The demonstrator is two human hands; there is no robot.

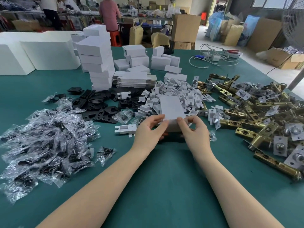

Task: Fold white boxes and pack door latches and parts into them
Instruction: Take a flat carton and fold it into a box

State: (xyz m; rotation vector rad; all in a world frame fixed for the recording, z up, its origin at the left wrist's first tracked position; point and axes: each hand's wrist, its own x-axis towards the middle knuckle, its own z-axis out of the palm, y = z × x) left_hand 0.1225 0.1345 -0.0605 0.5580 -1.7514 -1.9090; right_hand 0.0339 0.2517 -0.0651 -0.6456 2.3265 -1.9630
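Note:
A small white box [171,109] stands on the green table [164,178] in front of me, its lid flap raised away from me. My left hand [148,130] grips its left side with thumb and fingers curled round it. My right hand [192,130] pinches the right side near the flap's hinge. Brass door latches [256,112] with silver plates lie heaped to the right. White card inserts [179,94] are piled behind the box. Black plates [97,102] and clear bags of screws [47,142] lie to the left.
Stacked folded white boxes [97,60] and flat box blanks [134,79] stand at the back left, with large white foam blocks [32,51] beyond. White cables and chargers [213,58] lie at the back right. A person in pink sits at a far bench [109,14].

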